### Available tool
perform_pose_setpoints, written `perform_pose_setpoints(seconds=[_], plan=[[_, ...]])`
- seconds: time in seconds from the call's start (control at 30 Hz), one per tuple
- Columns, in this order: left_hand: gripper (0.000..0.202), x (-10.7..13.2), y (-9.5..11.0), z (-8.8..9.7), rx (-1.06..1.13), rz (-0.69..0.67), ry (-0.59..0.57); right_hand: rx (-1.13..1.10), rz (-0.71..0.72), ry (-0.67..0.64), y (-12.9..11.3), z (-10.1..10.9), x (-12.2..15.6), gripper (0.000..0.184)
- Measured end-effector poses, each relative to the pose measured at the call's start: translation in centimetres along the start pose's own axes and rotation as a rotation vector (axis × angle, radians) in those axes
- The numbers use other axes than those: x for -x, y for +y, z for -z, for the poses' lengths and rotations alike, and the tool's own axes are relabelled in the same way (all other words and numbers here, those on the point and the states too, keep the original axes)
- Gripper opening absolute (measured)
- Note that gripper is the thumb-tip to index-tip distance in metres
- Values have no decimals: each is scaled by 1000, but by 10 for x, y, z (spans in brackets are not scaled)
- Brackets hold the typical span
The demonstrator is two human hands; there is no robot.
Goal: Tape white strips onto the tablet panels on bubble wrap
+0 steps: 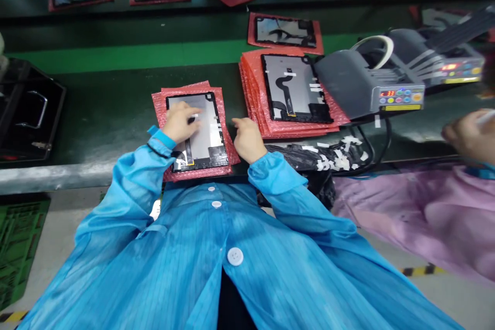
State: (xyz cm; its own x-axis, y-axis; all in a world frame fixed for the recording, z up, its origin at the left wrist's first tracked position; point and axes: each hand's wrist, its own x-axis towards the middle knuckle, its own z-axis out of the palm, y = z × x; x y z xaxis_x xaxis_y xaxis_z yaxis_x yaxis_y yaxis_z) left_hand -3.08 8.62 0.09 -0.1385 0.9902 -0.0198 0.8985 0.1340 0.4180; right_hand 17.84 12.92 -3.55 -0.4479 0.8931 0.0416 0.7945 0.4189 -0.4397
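Observation:
A tablet panel [207, 134] lies back-up on a pink bubble-wrap sheet [158, 105] at the near edge of the dark green bench. My left hand [178, 122] rests on the panel, fingers pressed down on a white tape strip [195, 115]. Its fingers are together and flat on the surface. Just right of the panel, my right hand [248, 139] sits on the bench with fingers loosely curled and the index finger pointing left; nothing shows in it. Both arms wear blue coat sleeves.
A second panel [296, 87] lies on a stack of pink sheets [251, 98] to the right. Beyond it stands a grey tape dispenser [359, 85]. A black bag with white tape scraps [328, 157] hangs at the edge. A co-worker's hand [469, 134] and pink sleeve are at the right. More panels lie on the far belt.

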Motion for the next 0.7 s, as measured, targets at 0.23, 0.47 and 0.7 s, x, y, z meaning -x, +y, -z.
perform_pose_setpoints(seconds=[0.23, 0.47, 0.7], plan=[[31, 44, -33, 16, -154, 466, -29, -158, -213, -41, -20, -1, -37, 15], [27, 57, -6, 9, -254, 448, 82, -565, -309, 134, -44, -1, -31, 6], [15, 27, 29, 30, -58, 310, 142, -939, -340, 121, -16, 50, -50, 12]])
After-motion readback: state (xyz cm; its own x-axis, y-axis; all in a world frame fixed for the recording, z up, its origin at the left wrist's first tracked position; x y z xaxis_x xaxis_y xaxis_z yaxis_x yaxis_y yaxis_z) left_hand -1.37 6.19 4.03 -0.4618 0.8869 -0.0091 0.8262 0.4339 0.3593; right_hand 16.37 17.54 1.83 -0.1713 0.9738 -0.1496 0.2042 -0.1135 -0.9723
